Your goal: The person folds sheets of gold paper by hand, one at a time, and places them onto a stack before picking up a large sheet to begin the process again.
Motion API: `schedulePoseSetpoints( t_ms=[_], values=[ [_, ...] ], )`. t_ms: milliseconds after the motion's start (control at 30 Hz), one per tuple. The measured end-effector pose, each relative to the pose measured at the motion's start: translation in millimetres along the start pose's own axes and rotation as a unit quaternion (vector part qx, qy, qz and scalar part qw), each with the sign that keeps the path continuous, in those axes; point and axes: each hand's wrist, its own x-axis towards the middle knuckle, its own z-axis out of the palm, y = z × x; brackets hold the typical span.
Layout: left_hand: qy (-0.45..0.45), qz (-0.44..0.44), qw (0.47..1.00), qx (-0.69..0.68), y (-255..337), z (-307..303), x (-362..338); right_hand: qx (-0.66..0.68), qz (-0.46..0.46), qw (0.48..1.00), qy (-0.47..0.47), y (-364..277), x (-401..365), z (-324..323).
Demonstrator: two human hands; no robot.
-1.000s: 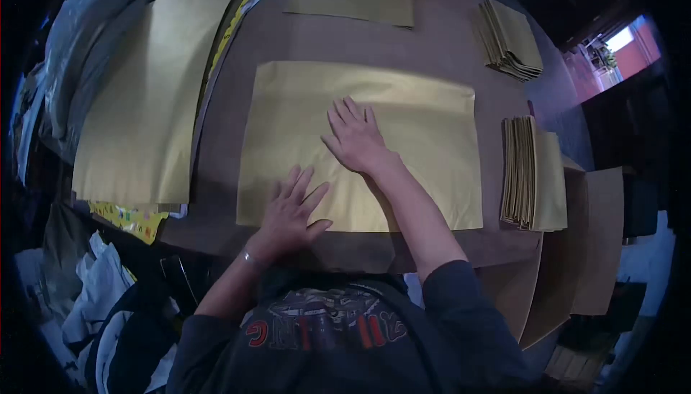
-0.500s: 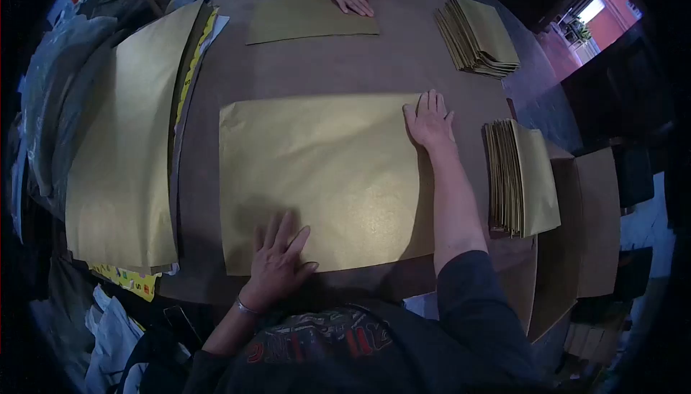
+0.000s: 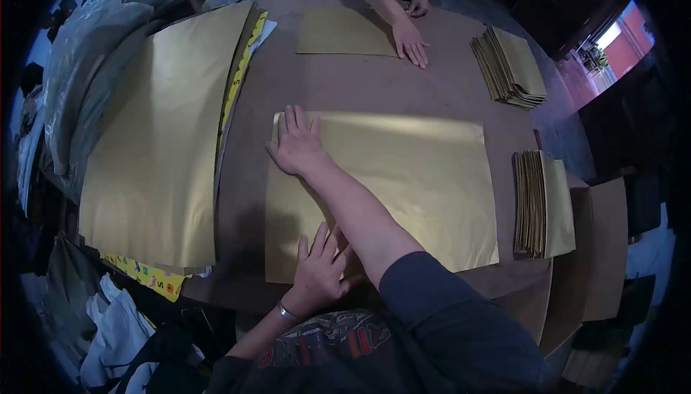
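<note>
A large sheet of gold paper lies flat on the brown table in front of me. My right hand rests on its far left corner with the fingers spread, the forearm crossing over the sheet. Close to the near left edge, my left hand is open, its fingertips over the paper and a bracelet on the wrist. Part of the near edge is hidden by my right arm.
A tall stack of gold sheets covers the table's left side. Two folded gold bundles stand at the right. Across the table, a co-worker's hand touches a smaller gold sheet. An open cardboard box is at lower right.
My right hand has swept from the sheet's far right corner to its far left corner. My left hand remains near the left front edge. The co-worker's hand has shifted to the sheet's near right corner.
</note>
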Motion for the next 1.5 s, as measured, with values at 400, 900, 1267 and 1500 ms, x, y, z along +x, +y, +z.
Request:
schedulePoseSetpoints(
  t_ms=[400, 900, 1267, 1500],
  values=[
    [-0.002, -0.013, 1.000, -0.009, 2.1, -1.7, -0.4, -0.009, -0.081, 0.996, 0.036, 31.5, -0.9, 3.6],
    [-0.040, -0.034, 0.998, 0.014, 7.8, 2.0, -1.4, -0.021, 0.129, 0.991, 0.041, 191.2, -81.1, -47.5],
    [-0.074, -0.044, 0.995, 0.041, 6.5, 5.2, -2.9, -0.069, 0.299, 0.950, 0.047, 304.4, -134.7, -74.1],
    [-0.055, -0.034, 0.997, 0.036, 8.1, 4.1, -1.5, -0.054, 0.353, 0.933, 0.049, 295.9, -135.3, -80.9]
  ],
)
